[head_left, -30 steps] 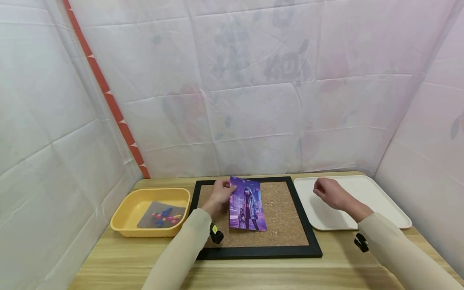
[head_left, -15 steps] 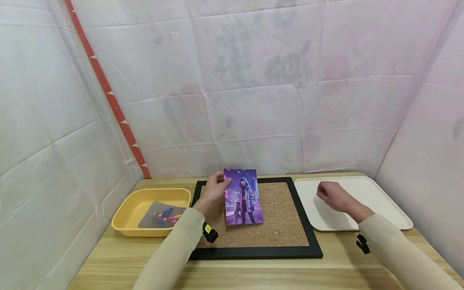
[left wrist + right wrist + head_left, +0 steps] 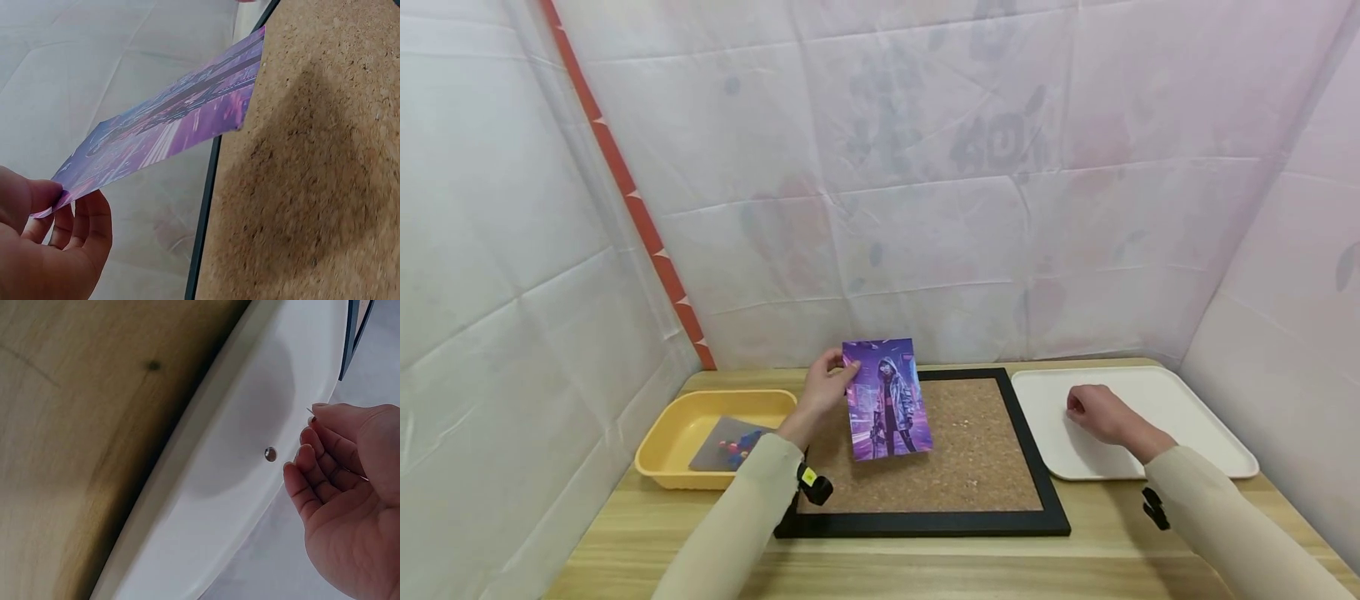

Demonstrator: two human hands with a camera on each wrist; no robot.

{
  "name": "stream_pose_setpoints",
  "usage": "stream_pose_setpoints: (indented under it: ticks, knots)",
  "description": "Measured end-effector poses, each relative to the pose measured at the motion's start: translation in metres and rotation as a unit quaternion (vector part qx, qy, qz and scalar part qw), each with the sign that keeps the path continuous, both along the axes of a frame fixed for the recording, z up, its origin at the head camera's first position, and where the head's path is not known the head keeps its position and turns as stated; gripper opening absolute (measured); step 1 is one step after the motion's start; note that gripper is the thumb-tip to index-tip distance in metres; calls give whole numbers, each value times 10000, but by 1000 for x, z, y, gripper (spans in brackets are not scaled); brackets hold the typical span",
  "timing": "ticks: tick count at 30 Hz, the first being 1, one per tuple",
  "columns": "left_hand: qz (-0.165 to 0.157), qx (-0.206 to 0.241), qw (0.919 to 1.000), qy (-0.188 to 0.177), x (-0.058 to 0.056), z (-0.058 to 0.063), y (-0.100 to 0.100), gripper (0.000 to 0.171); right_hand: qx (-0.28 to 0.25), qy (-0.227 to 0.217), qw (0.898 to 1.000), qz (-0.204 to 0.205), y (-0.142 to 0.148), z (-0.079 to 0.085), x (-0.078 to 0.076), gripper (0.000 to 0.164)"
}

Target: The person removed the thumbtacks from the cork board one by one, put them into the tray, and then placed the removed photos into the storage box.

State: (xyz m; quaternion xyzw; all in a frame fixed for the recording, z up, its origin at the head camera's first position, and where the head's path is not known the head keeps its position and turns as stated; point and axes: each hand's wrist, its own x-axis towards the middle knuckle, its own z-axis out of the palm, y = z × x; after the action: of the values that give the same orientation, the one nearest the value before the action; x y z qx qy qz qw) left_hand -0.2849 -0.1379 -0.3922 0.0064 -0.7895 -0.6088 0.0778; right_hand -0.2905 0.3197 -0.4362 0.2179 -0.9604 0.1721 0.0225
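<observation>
My left hand (image 3: 823, 390) pinches the left edge of a purple picture print (image 3: 889, 404) between thumb and fingers. The print shows a hooded figure and is held tilted above a black-framed cork board (image 3: 977, 442); its shadow falls on the cork in the left wrist view. Over the white tray (image 3: 1157, 396) my right hand (image 3: 1101, 414) has its fingers curled. In the right wrist view, its thumb and forefinger pinch a tiny thumbtack (image 3: 310, 412), of which only the thin metal point shows clearly. Below the fingers, a small round silver tack head (image 3: 270, 454) shows against the tray.
On the left stands a yellow basin (image 3: 662, 433) holding a grey sheet (image 3: 706, 454) with blue, pink and yellow shapes. The wooden table (image 3: 925, 571) extends in front of the board. White cloth walls (image 3: 865, 208) enclose the back and sides.
My left hand has moved left and upward with the print, baring more cork on the right. The right hand stays over the tray, nearly still.
</observation>
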Motion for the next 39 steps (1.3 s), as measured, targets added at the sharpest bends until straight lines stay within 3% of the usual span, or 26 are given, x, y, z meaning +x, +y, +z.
stream_pose_setpoints:
  ticks: [8,13,20,30,39]
  knots:
    - [-42,709,9975,17,10,5,-21,16,39,64,10000,61,7,-6,1,11]
    - [139,746,9970,129,12,6,-35,19,175,-94,9998,-54,10,-7,3,10]
    - [440,1067,9933,14,21,9,-57,18,121,-202,9995,-207,12,-6,4,12]
    - [1066,1037,9889,-27,34,15,-90,32,22,-172,9996,-226,14,-7,6,12]
    - [1575,910,9833,77,47,13,-117,33,-77,-91,9999,-122,9,0,13,14]
